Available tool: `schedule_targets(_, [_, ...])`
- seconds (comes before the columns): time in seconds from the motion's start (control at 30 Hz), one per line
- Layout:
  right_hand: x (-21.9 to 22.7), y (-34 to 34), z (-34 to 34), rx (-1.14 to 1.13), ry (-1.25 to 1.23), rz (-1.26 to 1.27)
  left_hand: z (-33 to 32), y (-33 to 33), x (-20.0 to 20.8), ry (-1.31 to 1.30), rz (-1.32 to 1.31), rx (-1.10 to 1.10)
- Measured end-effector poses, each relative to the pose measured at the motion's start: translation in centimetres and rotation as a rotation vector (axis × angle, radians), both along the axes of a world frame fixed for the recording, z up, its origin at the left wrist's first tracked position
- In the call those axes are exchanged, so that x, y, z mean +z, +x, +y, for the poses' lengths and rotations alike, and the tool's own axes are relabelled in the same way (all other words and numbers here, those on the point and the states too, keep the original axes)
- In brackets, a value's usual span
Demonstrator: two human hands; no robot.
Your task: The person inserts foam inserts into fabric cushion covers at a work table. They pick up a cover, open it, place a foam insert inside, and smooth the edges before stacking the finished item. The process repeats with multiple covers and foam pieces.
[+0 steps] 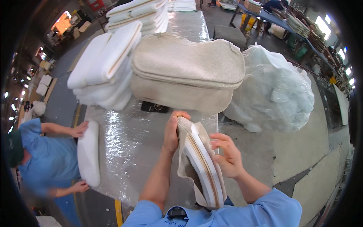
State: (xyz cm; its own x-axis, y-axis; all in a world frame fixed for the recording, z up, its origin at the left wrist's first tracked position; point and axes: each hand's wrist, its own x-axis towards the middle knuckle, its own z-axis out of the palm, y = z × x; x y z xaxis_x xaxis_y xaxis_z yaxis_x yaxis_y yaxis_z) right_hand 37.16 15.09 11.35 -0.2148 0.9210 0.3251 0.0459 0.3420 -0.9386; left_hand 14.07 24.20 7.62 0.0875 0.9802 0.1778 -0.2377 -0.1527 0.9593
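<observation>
A beige fabric cover stands on end in front of me, curved and open along the side facing up. Inside it shows a layered foam pad, white with tan stripes along its length. My left hand is closed on the far end of the cover, thumb and fingers around the fabric. Beside the cover's right edge is my right hand, its fingers apart and bent, nothing seen in them; whether a fingertip touches the fabric I cannot tell. The lower end of the cover rests near my body.
Beyond my hands sits a large pile of beige covers, with a black phone-like object before it. Stacks of white pads stand left on the plastic-covered table. A filled clear bag bulges at right. A co-worker holds a white pad.
</observation>
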Motion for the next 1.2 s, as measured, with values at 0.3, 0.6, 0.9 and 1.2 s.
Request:
schedule_targets(0.3, [-8.0,11.5,-19.8,-0.082,-0.756,0.178,-11.4,-9.9,-3.3,-0.138,0.231,0.497])
schedule_targets(0.6, [-7.8,8.5,-10.5,-0.156,-0.626,0.859,-30.4,-10.1,-3.5,-0.530,-0.205,0.689])
schedule_targets(0.9, [-7.1,6.6,-6.4,-0.146,-0.592,0.726,-34.5,-9.0,-3.8,-0.548,-0.297,0.805])
schedule_targets(1.2, [-11.7,9.2,-10.5,-0.224,-0.652,0.553,-42.2,-5.3,-6.1,-0.570,-0.246,0.885])
